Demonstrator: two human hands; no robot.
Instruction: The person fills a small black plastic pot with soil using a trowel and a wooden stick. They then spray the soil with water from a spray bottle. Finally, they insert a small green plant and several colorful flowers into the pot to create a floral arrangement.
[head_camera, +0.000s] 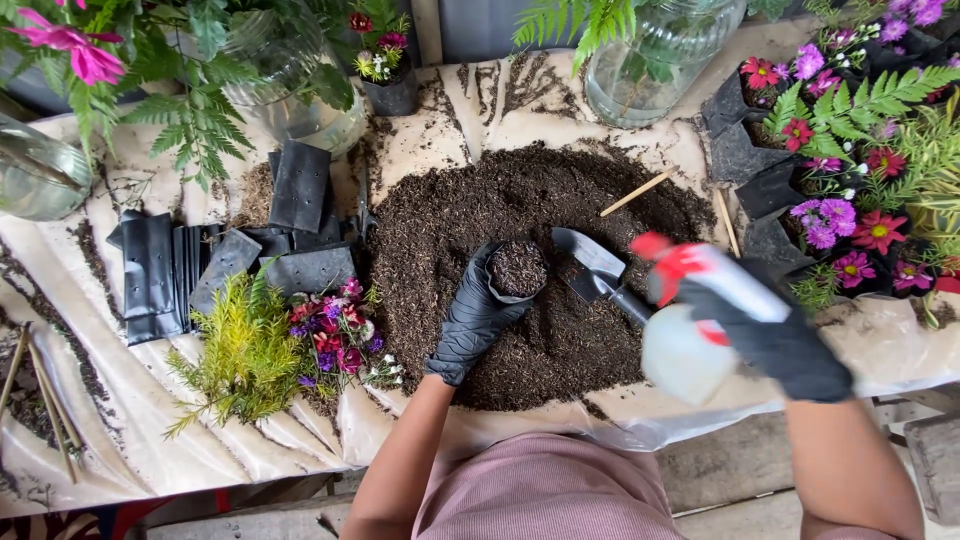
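My left hand (470, 320), in a black glove, grips a small black grow bag (517, 270) filled with dark soil, held upright over the soil heap (470, 200). In the black-gloved grasp of my right hand (775, 340) is a white spray bottle (690, 340) with a red trigger head, blurred, raised just right of the bag with its nozzle toward it. A small metal trowel (595, 268) lies on the soil between the bag and the bottle.
Empty black grow bags (230, 250) lie left of the heap, beside cut yellow-green foliage (245, 350) and small flowers (335, 335). Glass jars (655, 65) with ferns stand at the back. Potted flowers (850, 200) crowd the right. Wooden sticks (635, 193) rest on the soil's far edge.
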